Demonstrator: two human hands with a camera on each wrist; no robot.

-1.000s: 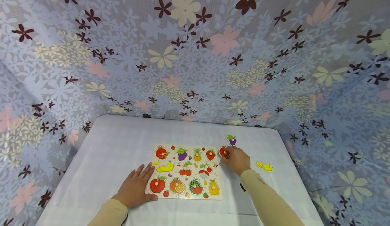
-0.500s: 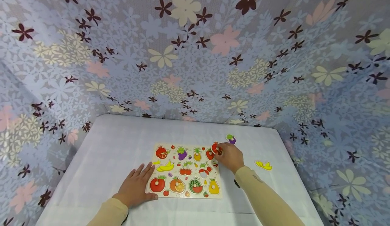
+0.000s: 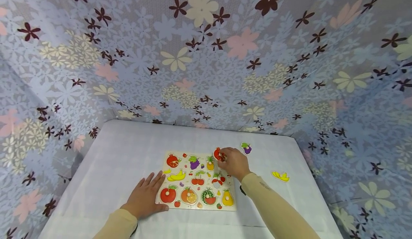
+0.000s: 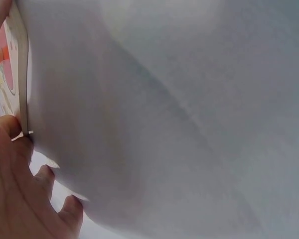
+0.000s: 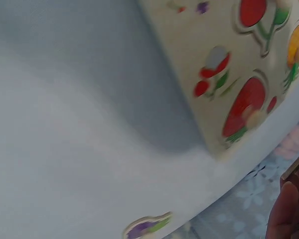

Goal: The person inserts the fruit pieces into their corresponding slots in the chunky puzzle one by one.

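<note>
A wooden fruit peg puzzle board lies flat on the table. In the head view my left hand rests at the board's left edge, fingers spread and thumb by the lower left corner. My right hand pinches a red pomegranate puzzle piece above the board's upper right part, covering the strawberry spot from the head view. The right wrist view shows the strawberry piece with its knob, and only an edge of the held piece beside my fingertips. The pomegranate picture is at the board's upper left.
A loose grape piece lies beyond the board on the right, and a loose banana piece lies farther right. Pale cloth covers the table. Flowered fabric hangs behind and at both sides.
My right hand has carried the pomegranate piece leftward, from the table beside the board to above its upper right part. My left hand keeps its place. The head view has shifted slightly.
</note>
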